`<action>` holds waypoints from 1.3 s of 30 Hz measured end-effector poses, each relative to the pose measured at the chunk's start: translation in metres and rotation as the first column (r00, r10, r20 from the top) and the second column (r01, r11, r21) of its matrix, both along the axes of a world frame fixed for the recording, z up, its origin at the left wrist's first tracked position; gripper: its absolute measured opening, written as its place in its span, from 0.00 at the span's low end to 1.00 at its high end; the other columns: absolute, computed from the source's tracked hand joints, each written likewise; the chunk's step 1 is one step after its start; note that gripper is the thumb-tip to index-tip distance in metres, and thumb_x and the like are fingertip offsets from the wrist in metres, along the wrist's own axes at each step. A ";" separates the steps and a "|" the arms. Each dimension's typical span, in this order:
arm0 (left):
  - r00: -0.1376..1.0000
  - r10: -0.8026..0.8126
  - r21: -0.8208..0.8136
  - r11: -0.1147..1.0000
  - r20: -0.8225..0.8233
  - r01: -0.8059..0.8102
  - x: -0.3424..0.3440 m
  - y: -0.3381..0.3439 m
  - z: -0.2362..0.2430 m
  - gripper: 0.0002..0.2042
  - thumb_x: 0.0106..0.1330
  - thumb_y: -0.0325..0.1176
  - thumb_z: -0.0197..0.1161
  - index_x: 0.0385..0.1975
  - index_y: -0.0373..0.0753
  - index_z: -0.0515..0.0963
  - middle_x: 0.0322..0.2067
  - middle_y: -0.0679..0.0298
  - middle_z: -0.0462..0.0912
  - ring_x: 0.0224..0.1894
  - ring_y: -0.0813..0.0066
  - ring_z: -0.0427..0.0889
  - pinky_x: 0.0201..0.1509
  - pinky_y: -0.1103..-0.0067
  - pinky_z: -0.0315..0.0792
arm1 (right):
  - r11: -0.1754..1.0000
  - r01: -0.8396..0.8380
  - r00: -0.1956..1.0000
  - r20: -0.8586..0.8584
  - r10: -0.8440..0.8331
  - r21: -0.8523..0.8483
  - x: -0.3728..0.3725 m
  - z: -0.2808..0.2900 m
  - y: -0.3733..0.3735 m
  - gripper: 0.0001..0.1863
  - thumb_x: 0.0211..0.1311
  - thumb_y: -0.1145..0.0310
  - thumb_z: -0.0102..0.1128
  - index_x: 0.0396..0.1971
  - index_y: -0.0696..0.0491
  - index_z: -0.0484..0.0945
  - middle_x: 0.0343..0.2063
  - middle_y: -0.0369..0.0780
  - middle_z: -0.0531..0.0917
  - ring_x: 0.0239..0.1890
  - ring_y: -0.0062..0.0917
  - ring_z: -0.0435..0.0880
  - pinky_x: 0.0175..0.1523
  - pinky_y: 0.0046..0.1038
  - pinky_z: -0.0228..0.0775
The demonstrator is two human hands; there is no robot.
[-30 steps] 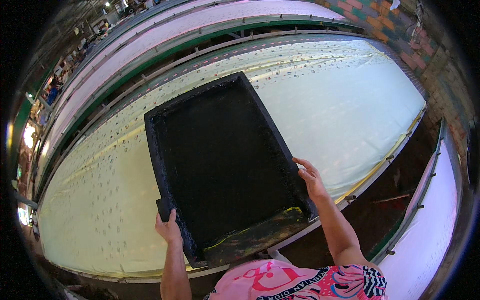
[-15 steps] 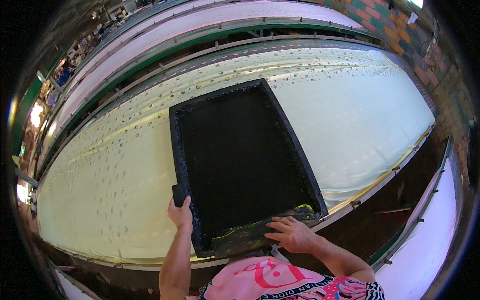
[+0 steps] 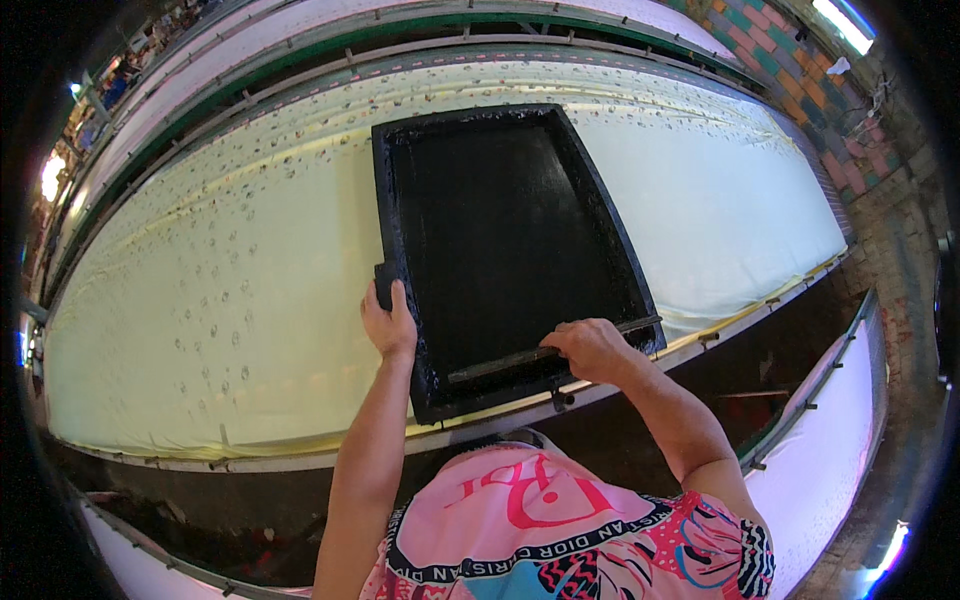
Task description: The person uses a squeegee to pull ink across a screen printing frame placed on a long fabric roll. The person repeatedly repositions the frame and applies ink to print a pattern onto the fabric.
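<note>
A black screen-printing frame (image 3: 500,220) lies on pale yellow fabric (image 3: 710,220) stretched over a long table. On the frame's left side, my left hand (image 3: 389,322) is closed around a small dark handle block (image 3: 384,284). My right hand (image 3: 592,350) grips a long, dark squeegee (image 3: 500,364), which lies across the near end of the dark mesh inside the frame. The squeegee's lower edge is hard to make out against the mesh. Small printed motifs (image 3: 240,300) dot the fabric to the left of the frame and behind it.
Another long table (image 3: 300,50) with pinkish fabric runs behind a green rail. At the lower right stands a further pink-covered table (image 3: 820,460). Small pegs (image 3: 708,337) line my table's near edge. A coloured brick wall (image 3: 790,70) rises at the far right.
My right hand has gone from lying spread on the squeegee to gripping it, and the squeegee has tilted more upright. Frame and hands sit higher in the picture as the view has shifted.
</note>
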State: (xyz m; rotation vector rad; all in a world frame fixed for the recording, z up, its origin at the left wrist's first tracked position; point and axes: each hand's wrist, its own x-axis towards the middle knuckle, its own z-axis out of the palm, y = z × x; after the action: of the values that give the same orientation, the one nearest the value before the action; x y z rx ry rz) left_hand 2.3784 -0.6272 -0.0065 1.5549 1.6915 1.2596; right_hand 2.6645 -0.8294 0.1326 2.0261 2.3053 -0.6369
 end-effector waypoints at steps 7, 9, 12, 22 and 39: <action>0.994 -0.029 0.045 0.999 0.104 0.024 0.000 0.000 -0.009 0.34 0.86 0.56 0.51 0.69 0.27 0.77 0.63 0.39 0.79 0.68 0.39 0.77 0.75 0.57 0.70 | 0.991 -0.002 1.000 0.024 -0.001 0.133 -0.028 -0.023 -0.036 0.26 0.60 0.78 0.70 0.59 0.45 0.89 0.52 0.39 0.90 0.56 0.40 0.91 0.62 0.42 0.83; 0.989 -0.040 0.051 0.998 0.140 0.033 -0.002 0.000 -0.014 0.34 0.87 0.57 0.48 0.70 0.28 0.77 0.64 0.39 0.78 0.69 0.40 0.76 0.76 0.57 0.69 | 0.966 -0.043 0.999 0.033 0.036 0.256 -0.031 -0.036 -0.041 0.27 0.56 0.78 0.71 0.58 0.47 0.89 0.54 0.40 0.90 0.56 0.40 0.90 0.63 0.42 0.82; 0.979 -0.050 0.069 0.997 0.198 0.037 -0.003 0.003 -0.018 0.34 0.87 0.57 0.47 0.71 0.29 0.76 0.64 0.40 0.78 0.69 0.41 0.76 0.77 0.58 0.68 | 0.898 -0.106 0.994 0.032 0.103 0.427 -0.029 -0.054 -0.037 0.29 0.52 0.79 0.73 0.58 0.49 0.89 0.55 0.43 0.89 0.56 0.41 0.90 0.63 0.42 0.81; 0.963 -0.064 0.057 0.997 0.262 0.051 -0.003 -0.002 -0.015 0.29 0.90 0.51 0.48 0.72 0.30 0.75 0.64 0.46 0.76 0.69 0.49 0.76 0.78 0.61 0.66 | 0.871 -0.129 0.990 0.116 0.083 0.474 0.004 -0.070 0.106 0.23 0.65 0.76 0.65 0.60 0.47 0.87 0.53 0.42 0.88 0.56 0.38 0.89 0.63 0.42 0.79; 1.000 0.021 0.045 0.999 0.008 -0.022 0.006 -0.010 0.003 0.36 0.89 0.59 0.43 0.72 0.28 0.75 0.66 0.43 0.77 0.69 0.47 0.75 0.76 0.58 0.67 | 0.914 -0.027 0.982 0.180 -0.051 0.405 0.110 -0.078 0.438 0.27 0.63 0.75 0.68 0.62 0.43 0.87 0.55 0.42 0.87 0.60 0.43 0.89 0.66 0.44 0.81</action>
State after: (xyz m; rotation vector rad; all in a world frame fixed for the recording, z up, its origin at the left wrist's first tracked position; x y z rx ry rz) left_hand 2.3845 -0.6368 -0.0033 1.5598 1.6904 1.3214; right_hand 2.7743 -0.3915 0.0547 2.1400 2.4684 0.0501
